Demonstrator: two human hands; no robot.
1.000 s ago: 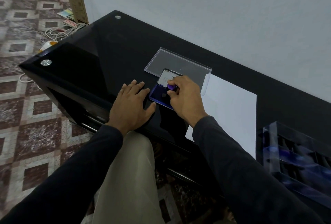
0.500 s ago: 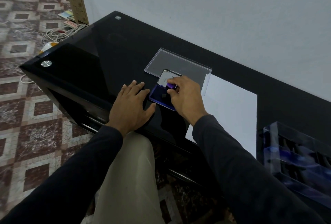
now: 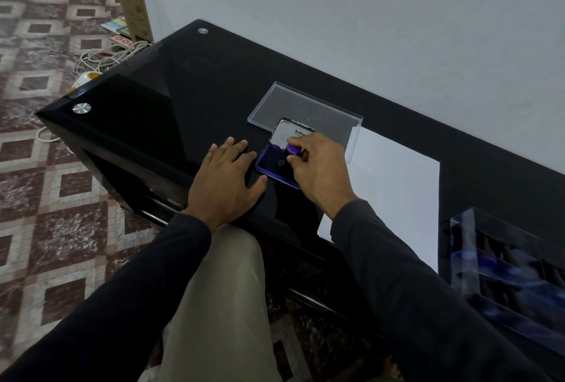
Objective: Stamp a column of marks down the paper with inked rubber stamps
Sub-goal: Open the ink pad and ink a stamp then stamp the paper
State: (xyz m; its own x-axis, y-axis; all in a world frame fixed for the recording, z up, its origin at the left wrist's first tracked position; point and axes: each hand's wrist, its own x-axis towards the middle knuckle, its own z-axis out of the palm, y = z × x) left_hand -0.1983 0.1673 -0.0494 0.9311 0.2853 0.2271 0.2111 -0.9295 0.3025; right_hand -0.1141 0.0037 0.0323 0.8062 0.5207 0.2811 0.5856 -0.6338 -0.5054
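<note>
Patterned floor [image 3: 46,167]: brown and cream tiles at far left, with a tangle of white cables [image 3: 104,57] lying near the counter's far left corner.
Counter [image 3: 171,100]: glossy black top, with a round metal cap at each of its two left corners.
Left hand [image 3: 224,181]: flat on the counter just left of the ink pad, fingers straight and spread, holding nothing; the thumb tip is close to the pad's near left corner.
Ink pad [image 3: 273,163]: open blue tray near the counter's middle, its hinged lid [image 3: 289,134] tipped up on the far side with a white label inside.
Stamp [image 3: 294,149]: small, with a purple knob, standing on the pad's right part.
Right hand [image 3: 319,169]: fingers curled, pinching the stamp's knob between thumb and fingertips over the pad.
Clear lid [image 3: 305,109]: flat transparent plastic cover lying just beyond the pad.
Paper [image 3: 394,195]: white sheet right of the pad, partly under the right sleeve; no marks can be made out on it.
Stamp box [image 3: 507,262]: clear blue-tinted case at the near right, with dark stamps in rows, blurred.
</note>
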